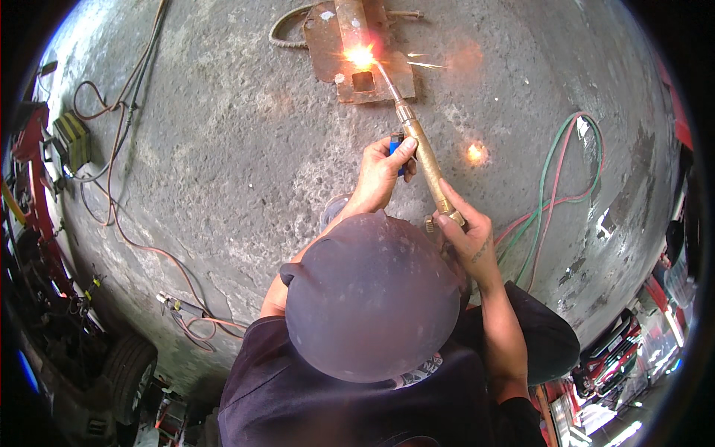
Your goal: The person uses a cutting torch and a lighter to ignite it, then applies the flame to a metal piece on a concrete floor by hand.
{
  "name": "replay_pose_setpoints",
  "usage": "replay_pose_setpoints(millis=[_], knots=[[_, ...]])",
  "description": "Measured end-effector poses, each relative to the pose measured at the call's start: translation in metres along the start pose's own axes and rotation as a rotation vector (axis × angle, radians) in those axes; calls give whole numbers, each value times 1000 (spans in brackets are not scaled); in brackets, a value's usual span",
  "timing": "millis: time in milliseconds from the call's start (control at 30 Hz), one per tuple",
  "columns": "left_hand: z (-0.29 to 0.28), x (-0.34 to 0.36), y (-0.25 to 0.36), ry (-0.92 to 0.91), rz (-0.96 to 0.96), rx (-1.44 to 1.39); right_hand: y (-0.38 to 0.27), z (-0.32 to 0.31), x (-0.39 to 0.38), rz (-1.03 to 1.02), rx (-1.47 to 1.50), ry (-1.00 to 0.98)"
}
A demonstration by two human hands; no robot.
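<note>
A brass gas torch (424, 156) points up and away, its thin nozzle reaching a bright glow (361, 56) on rusty metal. Round the torch's rear, by the small valve knobs, my right hand (471, 237) is closed. My left hand (381, 173) is wrapped round a blue lighter (395, 146), with its thumb against the side of the torch body. The rusty metal piece (322, 54) lies flat on the floor, with a square hole (363, 82) just below the glow. Its far end passes out of the picture. A few sparks fly to the right of the glow.
Paired green and red hoses (551, 182) loop on the concrete floor (246, 149) at the right. Brown cables (119, 149) run down the left, beside a yellow-and-black box (71, 140). A tire (130, 372) stands lower left. A dark rounded head covering (372, 298) blocks the lower middle.
</note>
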State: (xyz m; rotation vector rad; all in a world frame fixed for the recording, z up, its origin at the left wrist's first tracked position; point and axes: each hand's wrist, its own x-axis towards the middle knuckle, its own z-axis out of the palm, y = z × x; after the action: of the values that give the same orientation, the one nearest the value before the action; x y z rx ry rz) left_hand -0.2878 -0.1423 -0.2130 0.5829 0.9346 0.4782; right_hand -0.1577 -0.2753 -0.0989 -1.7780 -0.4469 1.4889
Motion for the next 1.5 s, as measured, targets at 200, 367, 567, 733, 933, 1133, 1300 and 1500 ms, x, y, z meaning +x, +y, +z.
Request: replay_pose_setpoints(millis=[200,367,567,733,933,1133,1300,1500], knots=[[2,-2,4,-6,2,-6,0,-1,0,-33,-66,5],[3,-3,6,-3,2,-1,-3,0,-1,-12,-49,4],[0,-2,3,-12,3,-2,-2,0,0,-18,-43,2],[2,-2,2,1,35,18,10,-3,2,-55,-23,-7],[1,-2,4,-18,38,13,7,1,1,-55,46,6],[1,-3,5,-8,20,23,8,-1,0,-37,62,-11],[1,-3,4,9,4,25,13,-2,5,-233,-99,14],[1,-3,4,19,-21,8,3,-1,1,-24,-41,-2]])
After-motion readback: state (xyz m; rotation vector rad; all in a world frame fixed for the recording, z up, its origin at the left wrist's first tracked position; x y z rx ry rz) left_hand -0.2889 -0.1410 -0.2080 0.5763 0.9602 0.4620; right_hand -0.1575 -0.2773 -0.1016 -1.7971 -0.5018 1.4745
